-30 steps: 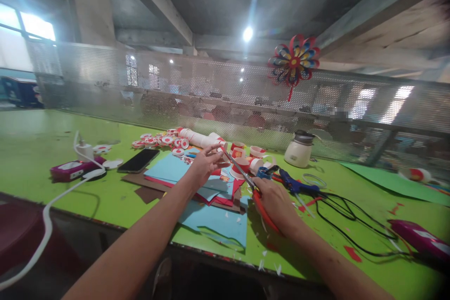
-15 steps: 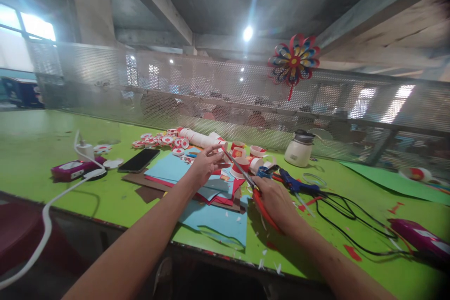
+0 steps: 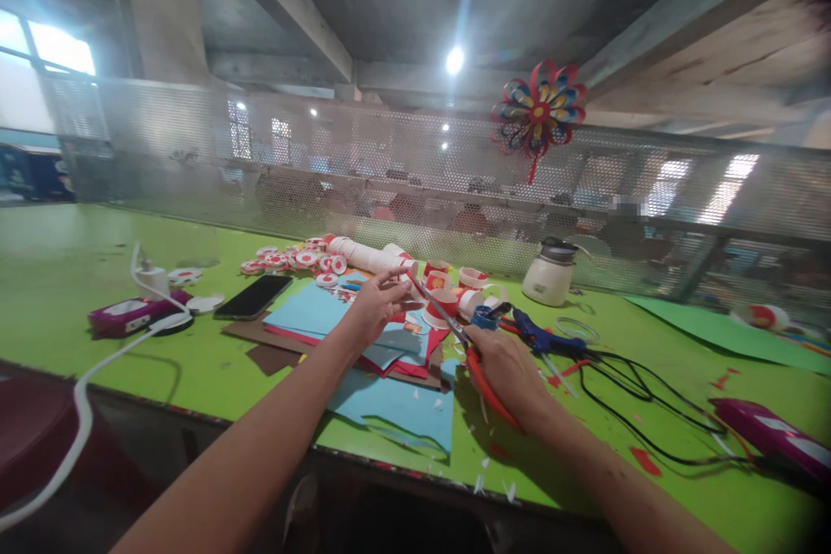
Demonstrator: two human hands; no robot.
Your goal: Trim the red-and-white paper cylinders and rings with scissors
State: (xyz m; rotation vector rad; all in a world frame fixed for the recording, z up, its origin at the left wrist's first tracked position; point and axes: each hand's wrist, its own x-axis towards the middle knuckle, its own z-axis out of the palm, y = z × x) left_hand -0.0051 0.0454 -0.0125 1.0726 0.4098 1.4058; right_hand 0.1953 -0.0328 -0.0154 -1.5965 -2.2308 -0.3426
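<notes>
On the green counter (image 3: 78,338), little differs from half a second ago: the right hand (image 3: 510,368) still holds the red-handled scissors (image 3: 464,346) in a closed grip, blades pointing at the small piece pinched in the left hand (image 3: 376,303), both above the pile of blue and red paper sheets (image 3: 389,398). Around them lie one black phone (image 3: 253,296), one blue glue gun (image 3: 542,338) with a black cable, one white pot (image 3: 549,273) and two pink devices, while one paper pinwheel (image 3: 538,108) hangs on the mesh fence behind.

Scissors (image 3: 464,344): shiny metal blades, glossy red plastic handles. Blue paper sheets (image 3: 389,402) matt. Green table (image 3: 97,277) smooth. Phone (image 3: 253,297) glossy glass.
</notes>
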